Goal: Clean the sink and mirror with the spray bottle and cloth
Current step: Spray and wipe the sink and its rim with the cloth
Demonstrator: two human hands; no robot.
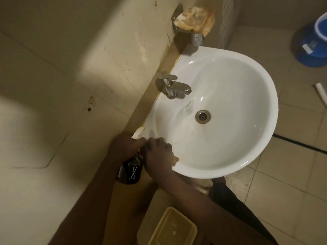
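— Where is the spray bottle (130, 171) right now?

— At the near left edge of the white sink (247, 82), just off the rim. It is dark, with a small white scissors mark on its side, and it hangs below the left hand (126, 147), whose grip is wrapped around the bottle's top.

— And the other hand?

— The right hand (158, 153) lies palm down on the sink's rim, touching the left hand. A bit of pale orange cloth (175, 160) peeks out from under its fingers, pressed against the porcelain. The grip looks closed over the cloth, though most of the cloth is hidden.

— What about the basin itself?

— It is glossy, with a metal drain (203, 116) at the bottom and a steel tap (174, 87) mounted on the wall side. A curl of tape (138, 133) lifts from the rim just beside the left hand.

— Anything else around?

— A metal holder (189, 35) on the wall above the sink carries something orange and crumpled. A blue bucket (314, 43) stands on the tiled floor, well apart to the right. A yellowish plastic lid (174, 228) lies below the arms. No mirror shows.
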